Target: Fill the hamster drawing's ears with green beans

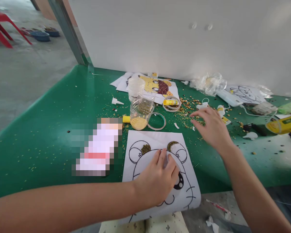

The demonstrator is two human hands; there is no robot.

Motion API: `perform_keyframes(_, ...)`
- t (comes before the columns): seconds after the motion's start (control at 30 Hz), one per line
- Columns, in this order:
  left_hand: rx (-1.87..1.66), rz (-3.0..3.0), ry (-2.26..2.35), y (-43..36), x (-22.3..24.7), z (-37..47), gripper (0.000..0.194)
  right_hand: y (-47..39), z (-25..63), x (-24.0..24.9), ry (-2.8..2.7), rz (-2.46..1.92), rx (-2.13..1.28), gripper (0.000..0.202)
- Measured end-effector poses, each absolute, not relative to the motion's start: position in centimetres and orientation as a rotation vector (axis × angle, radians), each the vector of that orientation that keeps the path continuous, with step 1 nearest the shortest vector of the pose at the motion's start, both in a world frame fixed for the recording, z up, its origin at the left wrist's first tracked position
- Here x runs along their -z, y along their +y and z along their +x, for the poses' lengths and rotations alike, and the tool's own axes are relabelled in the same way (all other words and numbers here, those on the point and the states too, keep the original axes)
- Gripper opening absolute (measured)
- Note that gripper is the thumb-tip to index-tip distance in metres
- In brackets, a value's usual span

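My left hand (157, 181) rests on a white sheet with a cartoon animal face (184, 197), its fingertips spread on the forehead between the ears. Green beans (145, 149) fill part of the left ear. More green beans (171, 145) line the right ear's edge, beside a whitish wet-looking patch. My right hand (210, 127) hovers at the right over scattered grains, thumb and forefinger apart and nothing visible between them. Close to it lie a small white bottle (221, 110) and yellow-labelled item (226, 120).
Beyond the sheet stand clear plastic cups (139, 121), one holding yellow grain. A tape ring (165, 122), a glue stick (170, 102) and a white nozzle (116, 101) lie around them. A blurred phone (99, 147) is at the left. A yellow bag (285, 124) sits right; a white panel (145, 38) rises behind.
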State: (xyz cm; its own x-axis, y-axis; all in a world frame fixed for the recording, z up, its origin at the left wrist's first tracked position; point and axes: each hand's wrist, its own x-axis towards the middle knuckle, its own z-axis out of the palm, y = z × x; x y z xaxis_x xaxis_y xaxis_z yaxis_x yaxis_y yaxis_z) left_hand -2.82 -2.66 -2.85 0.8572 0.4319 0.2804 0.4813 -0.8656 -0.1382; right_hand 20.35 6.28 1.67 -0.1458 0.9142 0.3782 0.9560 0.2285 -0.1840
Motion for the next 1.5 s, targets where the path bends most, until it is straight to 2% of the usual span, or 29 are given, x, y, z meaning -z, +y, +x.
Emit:
perform_keyframes(0.1,0.355,-2.826,-0.717,-2.7,2.9,-2.8,0.038,10.3,22.2,-2.1,-2.131,-1.87,0.238,0.01)
perform_keyframes(0.3,0.358,-2.837,-0.7,-2.6,2.8,-2.8,0.036,15.4,23.0,-0.6,-2.126,-2.128,0.094,0.011)
perform_keyframes(0.67,0.35,-2.853,-0.704,-2.6,2.8,-2.8,0.038,16.8,22.1,1.0,-2.105,-2.25,-0.023,0.016)
perform_keyframes(0.8,0.352,-2.851,-0.701,-2.7,2.8,-2.8,0.038,16.7,22.0,1.2,-2.137,-2.252,-0.009,0.027)
perform_keyframes(0.93,0.364,-2.842,-0.708,-2.7,2.8,-2.7,0.038,14.9,20.7,0.2,-2.131,-2.174,0.077,0.03)
perform_keyframes(1.03,0.37,-2.83,-0.703,-2.6,2.8,-2.7,0.037,10.9,18.7,-1.0,-2.141,-2.04,0.088,0.019)
perform_keyframes(1.13,0.382,-2.825,-0.711,-2.6,2.9,-2.7,0.036,5.5,16.4,-1.4,-2.251,-1.86,-0.035,0.01)
perform_keyframes(1.27,0.385,-2.829,-0.695,-2.6,2.9,-2.8,0.036,0.3,14.8,0.1,-2.279,-1.668,-0.32,0.012)
perform_keyframes(1.5,0.368,-2.829,-0.678,-2.5,2.9,-2.8,0.038,-0.5,14.2,1.8,-2.148,-1.681,-0.508,0.013)
